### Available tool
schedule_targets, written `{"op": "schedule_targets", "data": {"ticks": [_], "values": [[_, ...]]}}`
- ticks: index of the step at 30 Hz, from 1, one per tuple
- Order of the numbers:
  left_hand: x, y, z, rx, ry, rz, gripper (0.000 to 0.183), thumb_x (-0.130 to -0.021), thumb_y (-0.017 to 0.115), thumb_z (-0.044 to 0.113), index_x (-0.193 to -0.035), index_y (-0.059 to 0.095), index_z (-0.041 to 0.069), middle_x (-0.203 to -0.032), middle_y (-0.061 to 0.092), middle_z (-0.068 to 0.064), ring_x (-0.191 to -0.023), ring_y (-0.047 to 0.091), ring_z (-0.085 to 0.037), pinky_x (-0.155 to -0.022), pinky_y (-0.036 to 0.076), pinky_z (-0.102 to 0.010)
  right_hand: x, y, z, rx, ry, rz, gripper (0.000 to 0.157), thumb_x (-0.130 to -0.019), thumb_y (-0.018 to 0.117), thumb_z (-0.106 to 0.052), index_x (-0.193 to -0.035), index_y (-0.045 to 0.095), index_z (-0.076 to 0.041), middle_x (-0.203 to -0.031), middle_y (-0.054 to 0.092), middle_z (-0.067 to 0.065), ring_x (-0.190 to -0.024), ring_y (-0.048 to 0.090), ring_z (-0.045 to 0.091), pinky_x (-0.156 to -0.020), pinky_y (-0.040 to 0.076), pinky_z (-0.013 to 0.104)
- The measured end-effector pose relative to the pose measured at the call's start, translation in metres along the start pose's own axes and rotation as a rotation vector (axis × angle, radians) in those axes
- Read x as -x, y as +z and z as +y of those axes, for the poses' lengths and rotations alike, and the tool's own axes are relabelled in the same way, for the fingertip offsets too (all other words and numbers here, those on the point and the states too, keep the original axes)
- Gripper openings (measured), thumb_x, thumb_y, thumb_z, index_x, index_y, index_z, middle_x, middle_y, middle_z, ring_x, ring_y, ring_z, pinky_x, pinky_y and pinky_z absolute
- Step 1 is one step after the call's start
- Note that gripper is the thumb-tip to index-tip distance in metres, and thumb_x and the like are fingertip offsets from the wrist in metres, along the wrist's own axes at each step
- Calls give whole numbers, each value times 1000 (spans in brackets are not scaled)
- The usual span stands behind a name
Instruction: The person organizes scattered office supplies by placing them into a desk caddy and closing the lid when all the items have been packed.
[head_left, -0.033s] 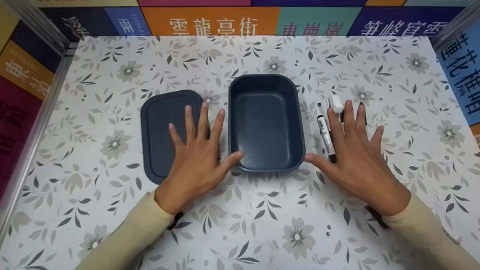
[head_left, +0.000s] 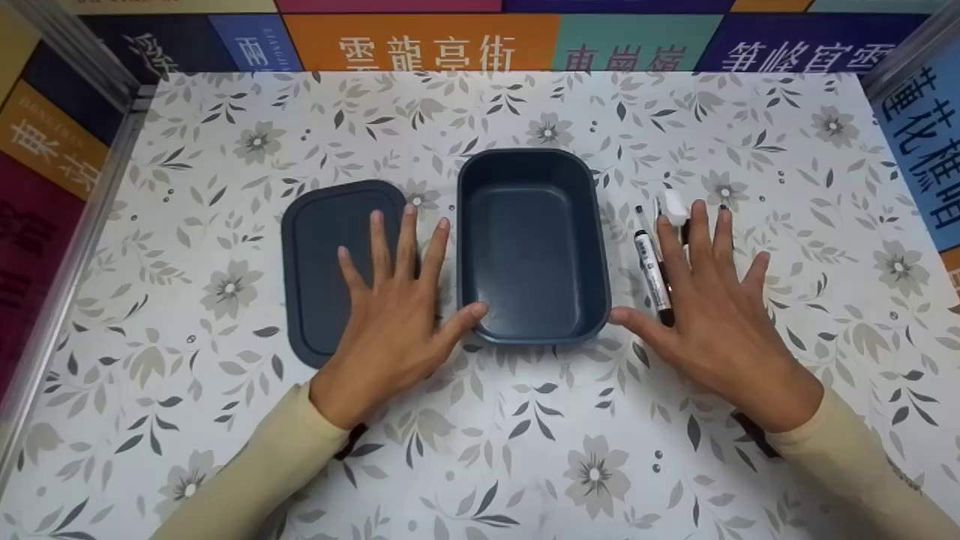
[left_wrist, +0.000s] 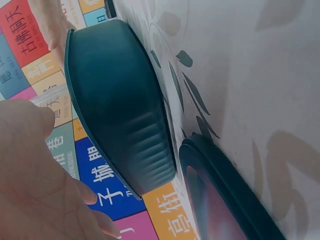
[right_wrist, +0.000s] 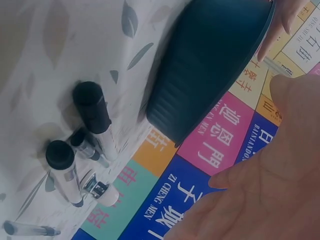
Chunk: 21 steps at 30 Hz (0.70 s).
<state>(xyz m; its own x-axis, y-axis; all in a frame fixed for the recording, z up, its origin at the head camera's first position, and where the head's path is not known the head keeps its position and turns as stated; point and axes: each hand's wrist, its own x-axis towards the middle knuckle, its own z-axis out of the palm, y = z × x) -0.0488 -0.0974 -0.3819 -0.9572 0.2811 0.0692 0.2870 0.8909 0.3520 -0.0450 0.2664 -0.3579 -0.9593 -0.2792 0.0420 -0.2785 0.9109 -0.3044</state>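
A dark blue rectangular container (head_left: 534,259) stands without its lid between my hands, its inside bare. To its left, the matching lid (head_left: 319,225) lies flat. My left hand (head_left: 382,322) hovers over the lid's right side with fingers spread; its thumb overlaps the container's corner in the head view, but the left wrist view shows that hand (left_wrist: 45,175) apart from the container (left_wrist: 115,100). With fingers spread too, my right hand (head_left: 724,330) hangs above a white-barrelled marker (head_left: 651,271) and a small white object (head_left: 673,205), partly covering what lies below. Neither hand holds anything.
In the right wrist view lie two black-capped markers, one nearer the container (right_wrist: 94,107) and one lower (right_wrist: 62,167), with a thin pen (right_wrist: 85,142) between them and another pen (right_wrist: 30,229) at the lower left. Printed panels (head_left: 420,49) border the flower-patterned table (head_left: 495,457).
My right hand has shifted very slightly to the right, still spread. The left hand, container and lid have not moved.
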Motion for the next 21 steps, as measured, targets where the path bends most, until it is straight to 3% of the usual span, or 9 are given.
{"op": "schedule_targets", "data": {"ticks": [6, 12, 17, 21], "values": [[0, 0, 0, 97, 33, 9, 94, -109, 46, 71, -179, 10, 19, -184, -8, -16, -167, -10, -49, -126, 7, -84, -1, 2, 2, -6, -1, -1, 112, -101, 67, -68, -179, 8, -14, -182, -11, 22, -166, -13, 50, -116, -1, 94], [-1, 1, 0, 340, 48, 61, 77, -113, 59, 43, -176, 27, 11, -180, 24, -21, -163, 30, -44, -127, 36, -65, 1, 4, 5, -52, -54, 47, 106, -104, 70, -58, -177, 13, -8, -182, -4, 26, -166, -1, 54, -128, 13, 81], [-3, 5, -3, 489, 53, 123, 67, -110, 65, 25, -169, 41, 6, -171, 44, -19, -155, 46, -34, -127, 41, -50, 0, 6, 3, -98, -76, 101, 98, -104, 76, -44, -176, 22, -5, -178, 18, 31, -164, 19, 54, -130, 24, 71], [-3, 8, -2, 617, 18, 118, 65, -108, 66, 19, -167, 44, 6, -167, 50, -14, -150, 53, -31, -121, 49, -46, -1, 7, 3, -143, -96, 185, 84, -103, 80, -29, -170, 37, -1, -168, 43, 31, -157, 38, 51, -127, 34, 69]]}}
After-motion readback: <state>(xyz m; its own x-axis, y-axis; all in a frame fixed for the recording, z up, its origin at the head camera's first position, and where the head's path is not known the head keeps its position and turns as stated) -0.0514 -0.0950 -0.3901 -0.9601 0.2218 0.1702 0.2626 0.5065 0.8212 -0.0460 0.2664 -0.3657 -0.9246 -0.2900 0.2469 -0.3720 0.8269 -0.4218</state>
